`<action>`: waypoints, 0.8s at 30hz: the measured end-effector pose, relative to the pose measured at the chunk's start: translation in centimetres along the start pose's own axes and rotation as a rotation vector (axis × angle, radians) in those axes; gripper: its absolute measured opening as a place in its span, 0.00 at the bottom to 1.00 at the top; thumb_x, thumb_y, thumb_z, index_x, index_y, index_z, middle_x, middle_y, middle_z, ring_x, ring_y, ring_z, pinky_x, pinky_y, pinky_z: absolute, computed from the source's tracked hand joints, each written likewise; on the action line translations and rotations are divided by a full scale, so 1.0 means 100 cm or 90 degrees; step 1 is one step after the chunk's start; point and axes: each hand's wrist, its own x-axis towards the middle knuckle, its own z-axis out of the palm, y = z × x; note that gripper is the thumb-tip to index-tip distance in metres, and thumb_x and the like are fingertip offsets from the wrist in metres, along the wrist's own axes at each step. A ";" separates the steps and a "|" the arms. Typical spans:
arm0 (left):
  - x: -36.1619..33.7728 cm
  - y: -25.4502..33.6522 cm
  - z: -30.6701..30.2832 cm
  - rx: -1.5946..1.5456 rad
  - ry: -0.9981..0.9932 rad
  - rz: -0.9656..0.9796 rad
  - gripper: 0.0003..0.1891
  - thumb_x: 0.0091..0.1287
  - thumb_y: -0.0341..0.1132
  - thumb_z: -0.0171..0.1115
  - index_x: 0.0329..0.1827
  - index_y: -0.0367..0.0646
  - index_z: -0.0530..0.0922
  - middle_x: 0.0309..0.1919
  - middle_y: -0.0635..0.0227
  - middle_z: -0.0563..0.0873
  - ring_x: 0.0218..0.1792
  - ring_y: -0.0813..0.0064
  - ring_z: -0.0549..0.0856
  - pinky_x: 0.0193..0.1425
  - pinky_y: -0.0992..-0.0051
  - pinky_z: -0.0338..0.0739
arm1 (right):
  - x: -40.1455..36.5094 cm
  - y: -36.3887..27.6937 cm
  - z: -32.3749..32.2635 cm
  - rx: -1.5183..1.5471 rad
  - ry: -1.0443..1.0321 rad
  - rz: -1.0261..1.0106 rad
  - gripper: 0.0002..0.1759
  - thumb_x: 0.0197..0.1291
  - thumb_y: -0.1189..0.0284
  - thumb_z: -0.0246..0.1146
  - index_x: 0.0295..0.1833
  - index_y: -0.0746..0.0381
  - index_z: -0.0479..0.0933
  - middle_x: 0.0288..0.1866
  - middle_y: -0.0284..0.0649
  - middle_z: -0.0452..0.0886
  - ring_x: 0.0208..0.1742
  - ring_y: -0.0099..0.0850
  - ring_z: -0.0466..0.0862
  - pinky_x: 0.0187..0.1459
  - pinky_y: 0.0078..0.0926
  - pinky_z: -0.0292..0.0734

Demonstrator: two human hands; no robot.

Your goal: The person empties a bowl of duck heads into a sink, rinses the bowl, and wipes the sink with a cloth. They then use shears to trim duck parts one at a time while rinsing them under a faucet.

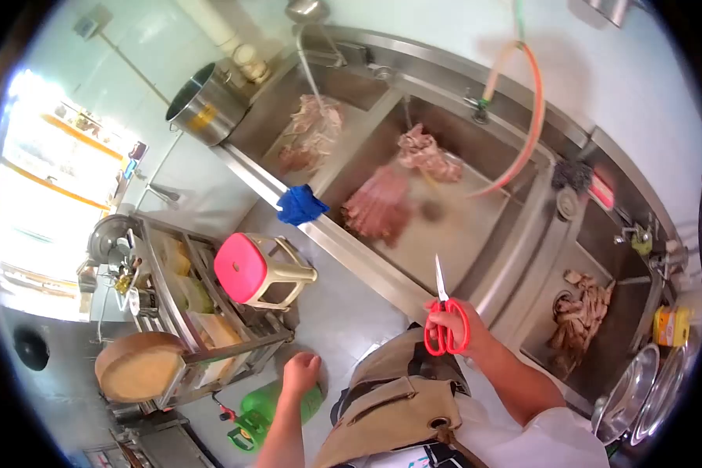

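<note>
My right hand (459,321) is wrapped round the red handles of a pair of scissors (447,327), its silver blades together and pointing at the sink edge. My left hand (301,370) hangs low over the floor, above a green gas cylinder (273,409); its fingers are curled and I cannot make out anything in them. In the middle sink (464,234) lie a fanned pinkish heap of meat (378,204) and a smaller pale heap (429,154). More pale pieces (316,129) lie in the left sink, and brownish strips (583,316) in the right one.
A blue cloth (301,205) hangs on the sink's front edge. Behind it stands a steel pot (208,104). A pink-topped stool (242,267) is beside a metal rack holding a round wooden board (139,366). An orange hose (534,101) arches over the sinks; metal bowls (628,394) stand right.
</note>
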 end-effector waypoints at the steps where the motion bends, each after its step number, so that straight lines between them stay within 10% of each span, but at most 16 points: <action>1: 0.014 0.004 -0.009 0.036 0.019 0.010 0.16 0.59 0.42 0.65 0.40 0.35 0.83 0.36 0.50 0.85 0.42 0.53 0.84 0.50 0.63 0.77 | 0.019 -0.014 0.014 -0.024 -0.008 -0.005 0.18 0.59 0.73 0.62 0.52 0.70 0.71 0.32 0.40 0.80 0.30 0.27 0.80 0.33 0.24 0.77; 12: 0.311 0.149 -0.082 0.160 0.219 0.498 0.29 0.55 0.40 0.66 0.62 0.46 0.73 0.66 0.50 0.67 0.66 0.45 0.64 0.68 0.44 0.57 | 0.172 -0.086 0.115 -0.129 0.143 0.008 0.17 0.61 0.72 0.61 0.53 0.69 0.71 0.32 0.41 0.79 0.30 0.29 0.80 0.34 0.26 0.77; 18: 0.404 0.121 -0.085 0.173 -0.043 0.857 0.27 0.61 0.42 0.61 0.63 0.43 0.71 0.63 0.55 0.71 0.63 0.48 0.68 0.65 0.53 0.64 | 0.213 -0.046 0.169 -0.060 0.407 -0.069 0.18 0.60 0.69 0.61 0.52 0.69 0.72 0.31 0.42 0.80 0.29 0.29 0.80 0.33 0.26 0.77; 24: 0.411 0.135 -0.104 0.193 -0.172 0.896 0.30 0.61 0.47 0.60 0.65 0.42 0.69 0.65 0.53 0.68 0.65 0.51 0.67 0.66 0.49 0.61 | 0.241 -0.018 0.250 -0.005 0.430 -0.024 0.21 0.58 0.73 0.63 0.55 0.70 0.70 0.35 0.44 0.82 0.35 0.31 0.84 0.38 0.27 0.80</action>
